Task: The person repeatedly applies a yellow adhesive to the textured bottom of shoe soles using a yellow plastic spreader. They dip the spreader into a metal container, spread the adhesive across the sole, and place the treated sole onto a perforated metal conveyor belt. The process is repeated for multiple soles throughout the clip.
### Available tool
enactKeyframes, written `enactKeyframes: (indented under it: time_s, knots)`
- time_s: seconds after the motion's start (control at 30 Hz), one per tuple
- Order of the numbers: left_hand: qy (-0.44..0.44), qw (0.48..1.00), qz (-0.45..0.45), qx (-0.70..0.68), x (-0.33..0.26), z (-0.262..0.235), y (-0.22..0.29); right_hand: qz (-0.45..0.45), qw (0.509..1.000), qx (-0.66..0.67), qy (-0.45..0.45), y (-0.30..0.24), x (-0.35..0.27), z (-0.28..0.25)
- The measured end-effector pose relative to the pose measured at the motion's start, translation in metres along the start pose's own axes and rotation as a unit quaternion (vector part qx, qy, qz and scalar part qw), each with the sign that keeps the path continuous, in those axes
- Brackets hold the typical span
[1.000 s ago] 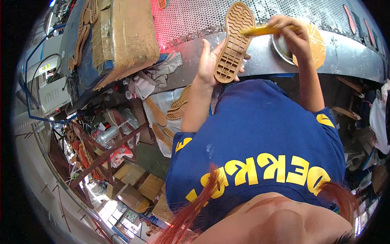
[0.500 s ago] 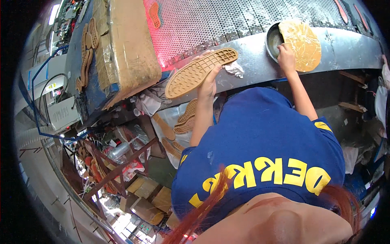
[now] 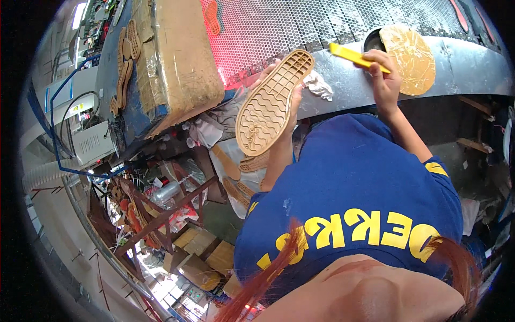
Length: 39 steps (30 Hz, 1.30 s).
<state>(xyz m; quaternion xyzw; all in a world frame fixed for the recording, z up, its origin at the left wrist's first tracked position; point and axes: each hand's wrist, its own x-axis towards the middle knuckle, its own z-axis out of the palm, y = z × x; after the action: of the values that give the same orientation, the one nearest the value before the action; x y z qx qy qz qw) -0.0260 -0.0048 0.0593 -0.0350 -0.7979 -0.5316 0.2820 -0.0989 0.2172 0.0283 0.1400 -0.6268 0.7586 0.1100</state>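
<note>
Tan shoe sole (image 3: pixel 274 103), tread showing, is held in the left hand (image 3: pixel 291 124); the right hand (image 3: pixel 385 80) grips a yellow stick-like tool (image 3: pixel 350 55) near a bowl (image 3: pixel 367 41).

The mesh bed (image 3: pixel 257 32) bears an orange sole (image 3: pixel 213 17), its metal ledge (image 3: pixel 464 67) a bowl (image 3: pixel 371 40).
</note>
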Motion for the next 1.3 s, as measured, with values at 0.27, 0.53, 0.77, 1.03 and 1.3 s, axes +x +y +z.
enactKeyframes:
  time_s: [0.27, 0.53, 0.77, 1.03, 1.3]
  knots:
    - [0.009, 0.993, 0.032, -0.114, -0.001, 0.008, 0.008, -0.021, 0.998, -0.047, -0.047, -0.014, -0.001, 0.040]
    - [-0.071, 0.955, 0.051, 0.282, 0.006, 0.000, 0.016, -0.059, 0.991, -0.107, -0.062, -0.029, -0.006, 0.054]
    - [0.067, 0.935, -0.142, -0.317, 0.000, 0.008, -0.024, -0.170, 0.965, -0.126, -0.155, -0.054, -0.013, 0.076]
    - [0.046, 0.902, -0.232, -0.360, -0.002, -0.003, -0.031, -0.246, 0.935, -0.095, -0.237, -0.072, -0.017, 0.089]
    - [-0.071, 0.951, -0.120, -0.277, -0.003, 0.006, -0.022, -0.286, 0.919, -0.070, -0.264, -0.076, -0.006, 0.087]
